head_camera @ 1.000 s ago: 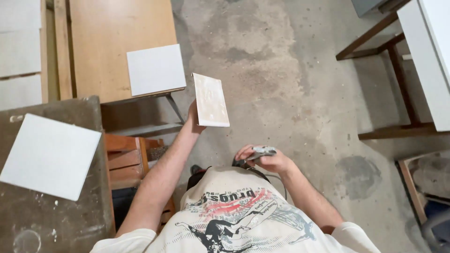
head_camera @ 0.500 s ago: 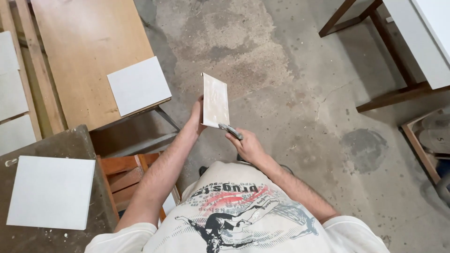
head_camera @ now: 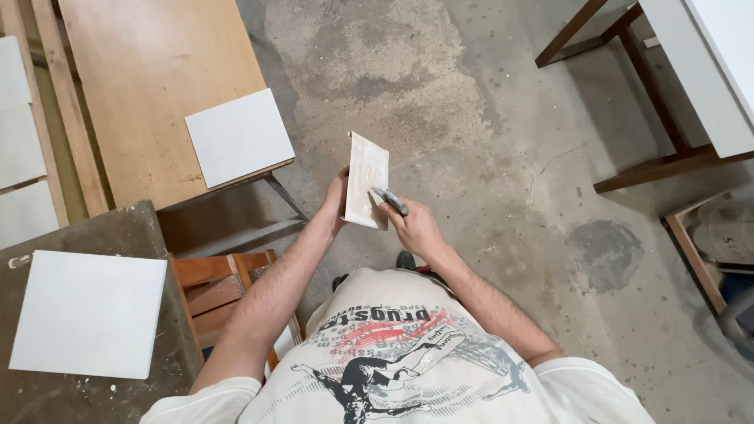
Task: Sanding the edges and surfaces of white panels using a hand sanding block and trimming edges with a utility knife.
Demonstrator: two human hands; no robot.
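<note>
While I stand over the concrete floor [head_camera: 487, 157], these are the things around me, biggest first:

Floor: grey, stained concrete, bare under my hands.
Wooden table [head_camera: 149, 86]: at my upper left, plain brown top, with a square white tile [head_camera: 238, 137] lying at its near corner, slightly over the edge.
Dark bench [head_camera: 118, 243]: at my lower left, dusty, with a second white tile [head_camera: 88, 312] lying flat on it.
White-topped stand [head_camera: 707, 71]: at the upper right, on brown wooden legs, well apart from me.
Tile piece [head_camera: 367, 179]: a narrow off-white rectangle, held up in the air in front of my chest, tilted, rough back toward me.
Left hand [head_camera: 338, 202]: fingers wrapped round the left edge of the tile piece, gripping it from behind.
Right hand [head_camera: 415, 228]: closed round a small grey hand tool [head_camera: 389, 200], its tip touching the lower right part of the tile piece.
</note>
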